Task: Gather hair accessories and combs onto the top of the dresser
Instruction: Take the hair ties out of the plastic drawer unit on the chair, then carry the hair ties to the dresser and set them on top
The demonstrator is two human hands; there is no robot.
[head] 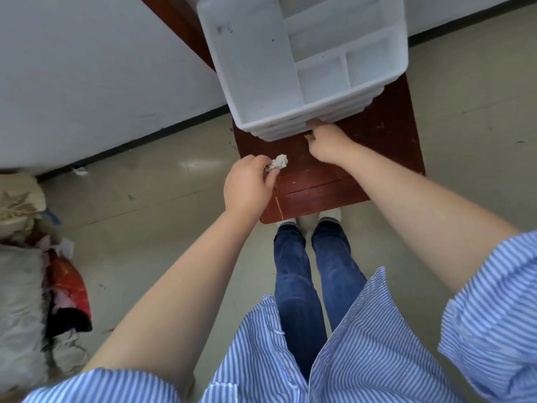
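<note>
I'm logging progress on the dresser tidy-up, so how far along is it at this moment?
Nothing looks gathered yet: the white organizer on the wooden top shows only empty compartments, and no combs are in view. In hand: the left hand pinches a small crumpled whitish wad, which I can't identify; the right hand reaches under the organizer's front edge, touching something small and hard to make out. Practically all the gathering remains.

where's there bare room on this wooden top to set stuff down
Bare wood lies right of the right hand, toward the dresser top's right edge, and along the near edge. Crowded: the white organizer fills the far end; left hand holds a crumpled wad.
</note>
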